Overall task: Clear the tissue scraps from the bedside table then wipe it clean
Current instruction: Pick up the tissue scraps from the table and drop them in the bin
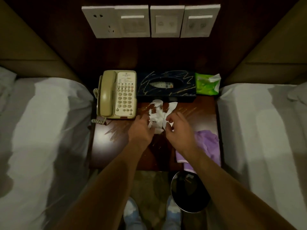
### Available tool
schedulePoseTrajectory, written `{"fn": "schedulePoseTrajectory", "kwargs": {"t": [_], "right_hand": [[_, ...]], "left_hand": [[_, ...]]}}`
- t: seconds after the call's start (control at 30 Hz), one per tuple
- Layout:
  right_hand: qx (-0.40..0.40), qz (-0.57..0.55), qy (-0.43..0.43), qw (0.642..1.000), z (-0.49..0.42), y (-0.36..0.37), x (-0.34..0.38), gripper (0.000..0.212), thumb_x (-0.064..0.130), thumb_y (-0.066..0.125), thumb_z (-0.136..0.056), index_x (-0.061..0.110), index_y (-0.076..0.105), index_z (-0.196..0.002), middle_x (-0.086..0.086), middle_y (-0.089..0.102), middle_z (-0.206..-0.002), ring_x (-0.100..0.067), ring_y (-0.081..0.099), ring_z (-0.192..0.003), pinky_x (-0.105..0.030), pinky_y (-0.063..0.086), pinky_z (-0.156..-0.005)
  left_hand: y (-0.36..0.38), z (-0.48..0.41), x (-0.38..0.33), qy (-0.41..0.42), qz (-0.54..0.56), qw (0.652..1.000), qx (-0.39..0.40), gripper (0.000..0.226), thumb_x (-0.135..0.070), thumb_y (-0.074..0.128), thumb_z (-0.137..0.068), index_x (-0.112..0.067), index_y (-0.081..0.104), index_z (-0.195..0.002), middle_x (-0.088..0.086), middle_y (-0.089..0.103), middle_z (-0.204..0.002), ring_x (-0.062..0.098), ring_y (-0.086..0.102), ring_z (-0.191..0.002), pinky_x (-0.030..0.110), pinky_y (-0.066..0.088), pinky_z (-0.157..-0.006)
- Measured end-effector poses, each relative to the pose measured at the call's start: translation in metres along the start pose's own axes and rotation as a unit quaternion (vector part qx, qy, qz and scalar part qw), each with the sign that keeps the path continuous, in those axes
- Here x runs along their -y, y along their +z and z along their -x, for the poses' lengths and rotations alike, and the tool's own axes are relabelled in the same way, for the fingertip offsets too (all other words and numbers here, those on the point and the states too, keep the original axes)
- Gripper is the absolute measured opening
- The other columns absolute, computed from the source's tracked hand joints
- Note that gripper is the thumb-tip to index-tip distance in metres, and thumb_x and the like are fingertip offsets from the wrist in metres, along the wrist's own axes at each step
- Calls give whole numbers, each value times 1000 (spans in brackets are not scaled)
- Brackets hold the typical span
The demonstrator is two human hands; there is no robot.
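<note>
View from above of a dark wooden tabletop [108,146] between two beds. A heap of white, crumpled tissue scraps [157,119] lies near the middle of it, just in front of a dark tissue box [149,90].

Both bare arms reach in from below. The left hand [141,130] is at the heap's left edge, its fingers curled into the scraps. The right hand [180,131] is at the heap's right edge, fingers and thumb bent and pinching a small white piece.

A purple cloth [207,143] lies bunched at the front right of the tabletop, partly under the right forearm. A beige phone [118,95] sits at the back left, touching the box. A green pack [206,83] sits at the back right, beside the box.

On the floor, a round black bin [172,183] stands at the front right corner of the tabletop. A white bed [41,130] lies on the left and another [257,130] on the right. White wall plates [149,20] hang above.
</note>
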State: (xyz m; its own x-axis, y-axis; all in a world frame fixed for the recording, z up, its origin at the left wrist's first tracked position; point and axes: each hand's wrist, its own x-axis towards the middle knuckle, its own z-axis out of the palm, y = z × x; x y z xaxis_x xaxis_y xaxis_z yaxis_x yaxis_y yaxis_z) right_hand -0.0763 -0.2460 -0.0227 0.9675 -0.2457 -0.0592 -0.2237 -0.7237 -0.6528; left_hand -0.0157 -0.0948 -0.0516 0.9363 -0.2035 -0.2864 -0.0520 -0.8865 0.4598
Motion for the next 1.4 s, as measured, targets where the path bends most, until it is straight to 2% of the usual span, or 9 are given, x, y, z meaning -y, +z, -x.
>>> {"fn": "schedulePoseTrajectory", "kwargs": {"t": [0.2, 0.37, 0.5, 0.73, 0.87, 1.03, 1.2, 1.33, 1.4], "right_hand": [[31, 31, 2, 999, -6, 17, -1, 16, 8, 59, -89, 18, 57, -102, 2, 52, -107, -17, 56, -84, -40, 54, -70], [42, 45, 9, 998, -5, 19, -6, 21, 5, 60, -88, 18, 58, -104, 1, 55, -110, -18, 58, -86, -40, 56, -70], [62, 48, 21, 997, -8, 18, -10, 25, 4, 64, -88, 17, 60, -109, -1, 55, -116, -19, 59, -91, -40, 58, -75], [124, 86, -4, 989, -21, 26, -6, 44, 5, 65, -88, 17, 57, -129, -4, 55, -126, -26, 56, -113, -44, 53, -90], [167, 157, -29, 973, -29, 34, 3, 63, 0, 66, -83, 22, 50, -140, -4, 55, -130, -27, 51, -119, -42, 45, -98], [181, 179, -38, 966, -37, 41, 15, 42, -1, 61, -86, 22, 66, -120, -4, 61, -116, -25, 50, -116, -37, 41, -97], [106, 31, 29, 993, -35, 49, 16, 18, 1, 60, -90, 18, 66, -91, -3, 63, -99, -20, 59, -92, -36, 52, -81], [151, -110, 120, 975, -37, 44, 22, 28, -1, 64, -89, 18, 70, -108, -2, 68, -94, -8, 63, -74, -16, 47, -61], [192, -149, 114, 963, -37, 42, 27, 34, 3, 73, -85, 19, 67, -115, 0, 68, -89, -8, 65, -71, -21, 55, -62]], "left_hand": [[12, -7, 2, 1, -15, 1000, 19, 34, -21, 66, -94, -18, 59, -127, 8, 61, -125, 29, 62, -113, 42, 54, -91], [4, -12, 3, -34, -7, 999, 28, 20, -16, 67, -94, -18, 66, -114, 5, 64, -117, 25, 63, -106, 36, 53, -88], [-7, -18, 5, -31, 23, 998, 58, 14, -11, 69, -94, -20, 68, -104, 4, 58, -117, 24, 63, -102, 41, 56, -89], [-9, -18, 16, -25, 57, 996, 60, 22, -9, 68, -90, -29, 59, -89, 5, 65, -105, 26, 65, -95, 39, 56, -84], [-8, -18, 19, -23, 62, 995, 81, 19, -11, 66, -94, -29, 60, -92, -2, 67, -96, 20, 64, -88, 32, 51, -73], [-7, -19, 27, -26, 86, 992, 89, 21, -25, 71, -92, -36, 55, -85, -4, 68, -87, 16, 65, -80, 27, 48, -64], [-16, -20, 30, -64, 147, 986, 44, 10, -7, 66, -94, -17, 65, -96, -2, 63, -79, 14, 59, -74, 19, 42, -59], [-24, -24, 26, -122, 218, 968, 37, 12, -2, 74, -86, -10, 73, -95, 7, 73, -85, 20, 67, -83, 20, 46, -67], [-29, -26, 18, -140, 251, 956, 63, 22, -3, 80, -79, -11, 76, -100, 8, 76, -93, 22, 70, -89, 25, 50, -72]]}}
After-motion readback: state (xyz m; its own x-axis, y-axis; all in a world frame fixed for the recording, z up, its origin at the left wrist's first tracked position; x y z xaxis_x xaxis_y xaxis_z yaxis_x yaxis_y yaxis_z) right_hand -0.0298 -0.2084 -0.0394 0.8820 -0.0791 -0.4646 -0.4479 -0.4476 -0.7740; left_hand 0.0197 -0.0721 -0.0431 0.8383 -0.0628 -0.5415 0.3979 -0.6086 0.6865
